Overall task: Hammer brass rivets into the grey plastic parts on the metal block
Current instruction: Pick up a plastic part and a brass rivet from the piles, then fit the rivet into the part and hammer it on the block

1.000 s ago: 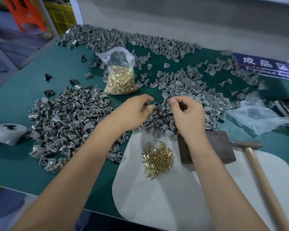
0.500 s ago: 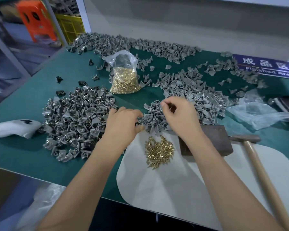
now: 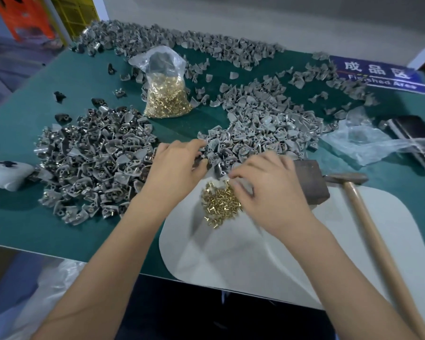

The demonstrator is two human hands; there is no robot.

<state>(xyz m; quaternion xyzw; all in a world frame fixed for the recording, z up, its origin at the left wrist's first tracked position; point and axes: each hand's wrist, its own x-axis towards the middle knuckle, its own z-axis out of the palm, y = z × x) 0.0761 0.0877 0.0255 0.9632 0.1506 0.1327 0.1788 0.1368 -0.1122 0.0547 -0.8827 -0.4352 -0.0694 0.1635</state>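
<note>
Rivets lie directly under the right hand (image 3: pixel 268 190)

Its fingers curl onto the brass rivets (image 3: pixel 219 204), seemingly pinching one; left hand (image 3: pixel 177 165) grips a grey plastic part (image 3: pixel 212 159).

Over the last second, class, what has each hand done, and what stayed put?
The right hand came down from the grey parts to the loose brass rivets. The left hand stayed at the parts. Hammer, metal block and rivet bag unmoved.

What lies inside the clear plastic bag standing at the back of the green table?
The clear plastic bag holds a heap of brass rivets filling its lower half. A dark shape shows through near its top; what it is cannot be made out.
</note>
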